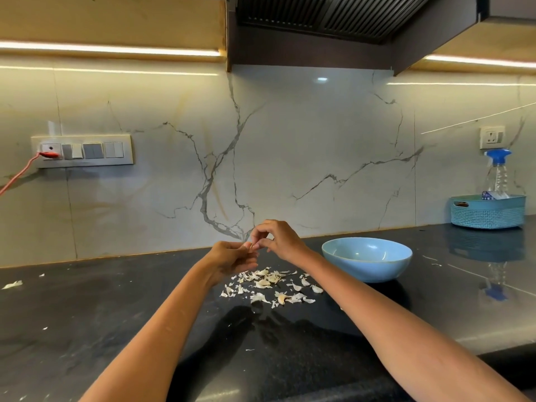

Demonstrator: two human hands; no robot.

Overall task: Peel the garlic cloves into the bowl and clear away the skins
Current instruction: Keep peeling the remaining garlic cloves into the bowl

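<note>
My left hand [232, 258] grips a small garlic clove [251, 245] above the black counter. My right hand [277, 240] meets it from the right, its fingertips pinching at the clove's tip; most of the clove is hidden by the fingers. Below the hands lies a scatter of white garlic skins [269, 287], with a few unpeeled cloves mixed in. A light blue bowl [367, 261] stands on the counter just right of the pile; its inside wall looks bare from here.
A teal basket [488, 211] holding a spray bottle [497, 175] stands at the back right. Stray skin bits [13, 284] lie far left. A red cable [17, 175] runs from the wall socket panel. The marble backsplash rises close behind the hands.
</note>
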